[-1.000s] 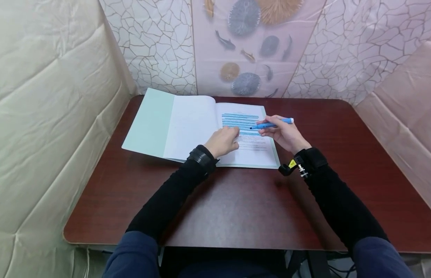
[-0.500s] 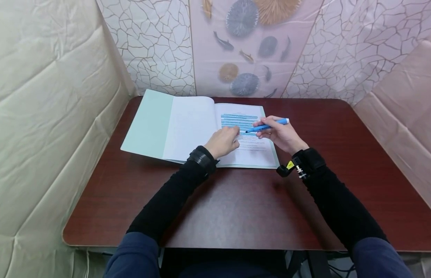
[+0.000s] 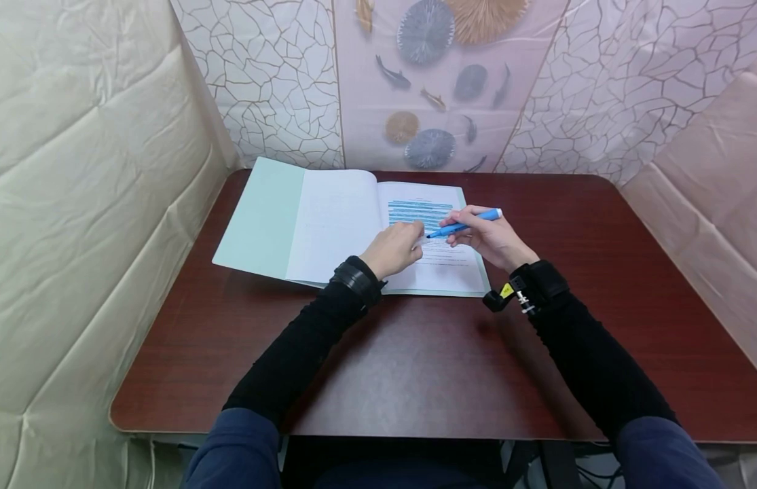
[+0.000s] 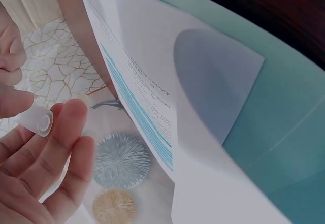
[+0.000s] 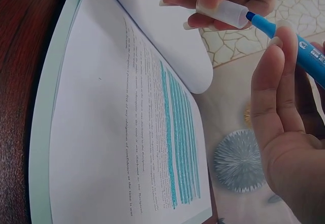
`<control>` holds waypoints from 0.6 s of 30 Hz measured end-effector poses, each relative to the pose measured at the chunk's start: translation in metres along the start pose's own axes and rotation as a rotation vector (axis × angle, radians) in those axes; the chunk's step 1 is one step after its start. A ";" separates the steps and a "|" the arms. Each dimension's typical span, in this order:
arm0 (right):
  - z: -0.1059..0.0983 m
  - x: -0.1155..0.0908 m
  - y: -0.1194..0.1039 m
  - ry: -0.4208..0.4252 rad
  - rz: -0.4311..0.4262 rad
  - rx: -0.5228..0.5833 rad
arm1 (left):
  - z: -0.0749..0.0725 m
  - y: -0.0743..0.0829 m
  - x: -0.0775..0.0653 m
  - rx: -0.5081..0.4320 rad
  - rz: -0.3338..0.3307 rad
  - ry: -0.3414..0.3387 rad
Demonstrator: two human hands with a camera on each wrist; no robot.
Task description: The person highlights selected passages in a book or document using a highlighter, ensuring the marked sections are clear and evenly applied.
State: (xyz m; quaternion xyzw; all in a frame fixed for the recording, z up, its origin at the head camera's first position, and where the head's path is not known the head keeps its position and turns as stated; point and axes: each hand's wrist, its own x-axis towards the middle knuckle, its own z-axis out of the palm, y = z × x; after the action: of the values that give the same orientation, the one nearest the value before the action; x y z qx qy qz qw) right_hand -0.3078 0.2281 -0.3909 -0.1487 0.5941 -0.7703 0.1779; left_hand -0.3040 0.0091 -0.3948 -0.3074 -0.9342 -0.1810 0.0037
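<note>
A blue highlighter (image 3: 470, 222) with a dark tip is pinched by my right hand (image 3: 494, 238), its tip pointing left. My left hand (image 3: 393, 248) pinches a translucent white cap (image 5: 231, 13) between thumb and fingers. In the right wrist view the highlighter's tip is right at the cap's open end. Both hands are above the right page (image 3: 439, 275) of an open document with a pale green cover (image 3: 262, 217). Blue highlighted lines (image 5: 180, 137) run across the upper text of that page, with plain printed lines below. In the left wrist view the cap (image 4: 38, 120) shows its closed end.
The document lies at the back of a dark red-brown table (image 3: 415, 367). Its left page (image 3: 335, 217) lies beside the raised green cover flap. A patterned wall covering (image 3: 280, 81) stands behind the table, with pale padded sheets (image 3: 79, 204) at the sides.
My right hand has moved left and slightly down with the highlighter, bringing its tip up to the cap. The left hand has stayed nearly in place, holding the cap.
</note>
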 end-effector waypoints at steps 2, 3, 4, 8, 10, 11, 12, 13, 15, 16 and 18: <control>0.000 0.000 0.000 0.006 -0.003 -0.008 | 0.000 0.000 0.000 -0.008 0.000 -0.003; 0.000 0.000 0.001 0.009 -0.004 -0.011 | 0.000 0.000 0.000 -0.014 -0.001 -0.007; 0.000 0.000 0.001 0.012 -0.004 -0.016 | 0.000 0.000 0.000 -0.017 -0.002 -0.009; 0.000 0.001 0.002 0.023 -0.005 -0.040 | -0.001 0.000 -0.001 -0.035 -0.008 -0.019; 0.000 0.000 0.003 0.027 -0.004 -0.057 | -0.001 0.001 0.000 -0.040 -0.006 -0.018; 0.000 0.000 0.003 0.030 -0.003 -0.066 | -0.001 0.001 0.000 -0.044 -0.005 -0.017; 0.000 0.000 0.003 0.030 -0.001 -0.075 | -0.001 0.001 0.000 -0.047 -0.002 -0.014; 0.001 0.000 0.003 0.030 0.002 -0.082 | -0.002 0.001 0.000 -0.050 0.001 -0.011; 0.002 0.000 0.003 0.033 0.002 -0.088 | -0.002 0.002 0.001 -0.056 0.008 -0.004; 0.002 0.000 0.003 0.028 0.002 -0.089 | -0.002 0.002 0.001 -0.057 0.012 -0.001; 0.003 0.001 0.003 0.020 -0.001 -0.087 | -0.002 0.003 0.001 -0.061 0.025 0.006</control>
State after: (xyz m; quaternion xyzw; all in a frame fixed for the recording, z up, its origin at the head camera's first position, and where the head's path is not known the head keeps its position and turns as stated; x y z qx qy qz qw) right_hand -0.3067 0.2245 -0.3929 -0.1488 0.6287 -0.7453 0.1647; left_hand -0.3036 0.0112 -0.3913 -0.3187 -0.9243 -0.2100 -0.0007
